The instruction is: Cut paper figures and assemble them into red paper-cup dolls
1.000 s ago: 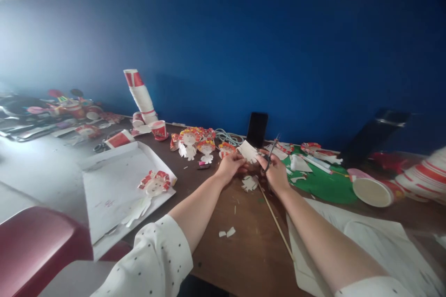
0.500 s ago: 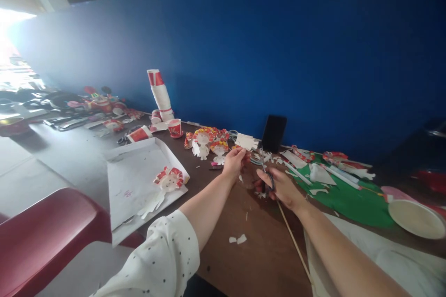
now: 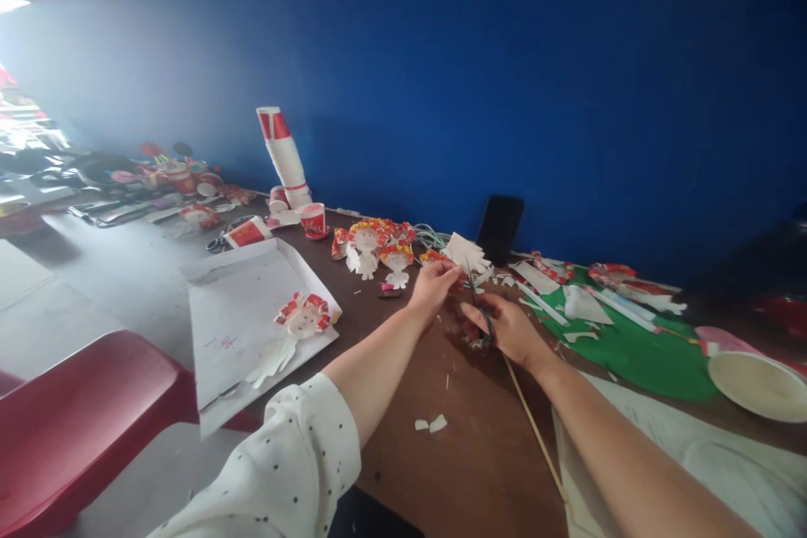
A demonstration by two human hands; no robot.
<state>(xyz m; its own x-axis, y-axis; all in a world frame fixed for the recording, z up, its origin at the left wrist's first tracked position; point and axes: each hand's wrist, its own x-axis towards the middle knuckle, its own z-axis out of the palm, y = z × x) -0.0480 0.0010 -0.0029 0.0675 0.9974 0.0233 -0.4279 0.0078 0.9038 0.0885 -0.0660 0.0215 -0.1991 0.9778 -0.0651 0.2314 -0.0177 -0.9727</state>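
Note:
My left hand (image 3: 434, 287) pinches a white paper cutout (image 3: 465, 250) by its lower edge. Its far side has notched, finger-like strips. My right hand (image 3: 504, 328) is closed round the handles of a pair of scissors (image 3: 484, 321), whose blades point up at the paper's right side. Whether the blades touch the paper I cannot tell. Left of the paper stand paper dolls (image 3: 397, 265) with red and yellow hair and white bodies. Small white scraps (image 3: 437, 423) lie on the brown table (image 3: 435, 479) below my hands.
A dark phone (image 3: 499, 229) leans on the blue partition (image 3: 504, 59). Stacked paper cups (image 3: 285, 155) stand at back left, near a white tray (image 3: 233, 328) with another doll. On the right lie a green sheet (image 3: 656, 361), a white plate (image 3: 756, 387) and a thin stick (image 3: 533, 429).
The paper has turned in my left hand, its notched side swinging down to the right. The scissors have tilted slightly, and the view has shifted a little.

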